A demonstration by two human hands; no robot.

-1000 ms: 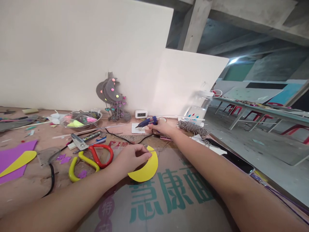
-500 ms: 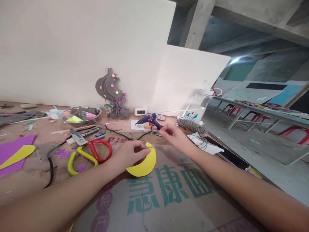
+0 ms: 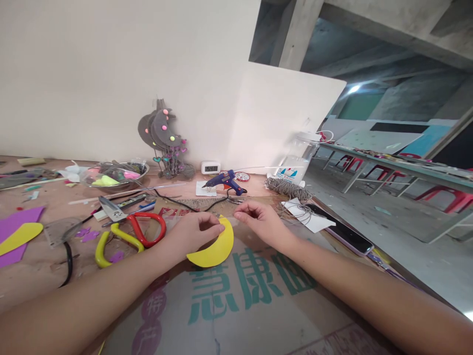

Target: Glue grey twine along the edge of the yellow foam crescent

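Note:
A yellow crescent (image 3: 217, 250) is pinched at its upper part by my left hand (image 3: 197, 231), above a printed cardboard sheet (image 3: 177, 315). Just right of the crescent's tip is my right hand (image 3: 260, 222), its thumb and fingertips pressed together; what they hold, perhaps a thin thread, is too small to make out. Behind the hands, a blue glue gun (image 3: 226, 180) lies with its nozzle over a white square (image 3: 205, 189). Large scissors (image 3: 146, 229) with one red and one yellow handle lie left of my left hand.
Dark crescent ornaments (image 3: 162, 130) hang by the white wall, near a small clock (image 3: 210, 167). A bowl (image 3: 142, 177) stands at left. Grey cord (image 3: 288, 188), a clear jug (image 3: 295, 160) and a phone (image 3: 343, 231) are at right; purple foam (image 3: 20, 241) lies far left.
My right hand has come lower and closer to the crescent's tip. My left hand still pinches the crescent. The whole view has shifted slightly.

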